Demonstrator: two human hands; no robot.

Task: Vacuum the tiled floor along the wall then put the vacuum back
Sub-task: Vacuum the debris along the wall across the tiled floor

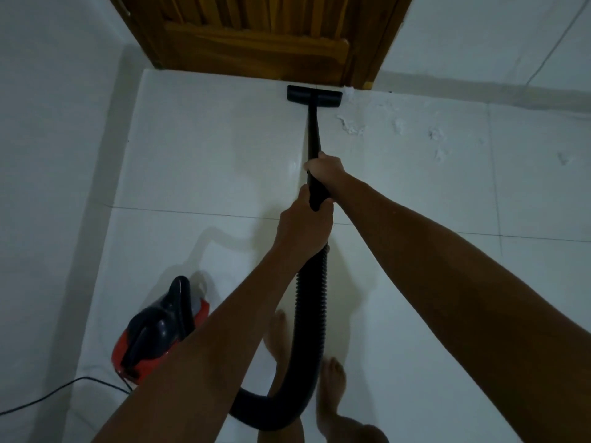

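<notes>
A black vacuum wand (pixel 314 129) runs forward to a flat black floor nozzle (pixel 314 96) that rests on the white tiled floor (pixel 208 161) right at the foot of the wooden door. My right hand (pixel 323 169) grips the wand higher up, and my left hand (pixel 303 230) grips its lower end where the ribbed black hose (pixel 311 298) begins. The hose curves down between my bare feet and back to the left. The red and black vacuum body (pixel 158 330) sits on the floor at lower left, beside my left forearm.
A brown wooden door (pixel 256 36) stands ahead in the wall. White walls run along the left (pixel 48 155) and the far right. White debris patches (pixel 351 126) lie on the tiles right of the nozzle. A black power cord (pixel 48 396) trails at lower left.
</notes>
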